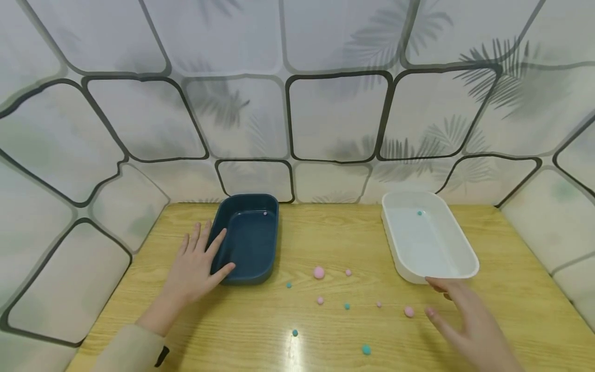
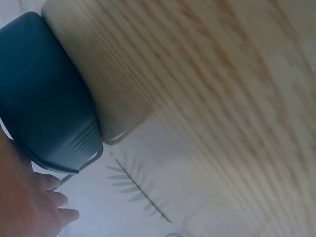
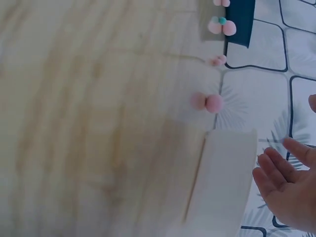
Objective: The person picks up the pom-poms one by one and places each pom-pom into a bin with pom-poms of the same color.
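My left hand touches the left rim of a dark blue tray, its fingers spread and its thumb over the rim. One tiny pink ball lies inside. On the right, my right hand hovers by the near edge of a white tray, thumb and index finger apart with nothing seen between them. A small teal ball sits in the white tray. Between the trays several pink balls and teal balls lie scattered; one pink ball is nearest the right hand.
Both trays stand on a wood-grain table, toward its back. A pale cloth with dark outlined shapes and leaf prints rises behind the table and along both sides.
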Tool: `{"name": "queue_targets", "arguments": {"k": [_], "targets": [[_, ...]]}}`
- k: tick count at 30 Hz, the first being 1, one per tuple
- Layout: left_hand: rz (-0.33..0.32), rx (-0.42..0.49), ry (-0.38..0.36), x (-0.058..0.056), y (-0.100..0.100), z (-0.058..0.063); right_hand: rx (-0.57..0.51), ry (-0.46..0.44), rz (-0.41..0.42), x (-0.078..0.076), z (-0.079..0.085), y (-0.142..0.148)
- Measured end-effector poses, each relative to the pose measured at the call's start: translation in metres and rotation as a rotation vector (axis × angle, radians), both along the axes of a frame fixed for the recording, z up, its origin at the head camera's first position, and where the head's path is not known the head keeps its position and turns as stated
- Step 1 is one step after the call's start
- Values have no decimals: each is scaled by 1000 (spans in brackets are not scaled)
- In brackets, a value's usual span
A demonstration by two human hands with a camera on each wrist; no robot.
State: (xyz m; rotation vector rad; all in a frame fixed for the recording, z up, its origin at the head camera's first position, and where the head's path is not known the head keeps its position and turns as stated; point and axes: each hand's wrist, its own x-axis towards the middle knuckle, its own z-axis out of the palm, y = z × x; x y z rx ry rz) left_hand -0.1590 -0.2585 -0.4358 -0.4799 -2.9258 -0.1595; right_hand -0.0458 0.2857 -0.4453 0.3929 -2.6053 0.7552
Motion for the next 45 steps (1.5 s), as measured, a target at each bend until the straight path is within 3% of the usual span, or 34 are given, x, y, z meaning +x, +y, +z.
{"name": "queue_targets", "arguments": {"k": [20, 32, 45], "targets": [[-44, 5, -59, 0, 1, 0, -130, -268, 42, -19, -27, -5], [-35, -33, -95, -2, 2, 2, -83, -193, 134, -26, -43, -6], [-33, -17, -131, -3, 2, 1, -72, -180, 119, -29, -41, -11]]}}
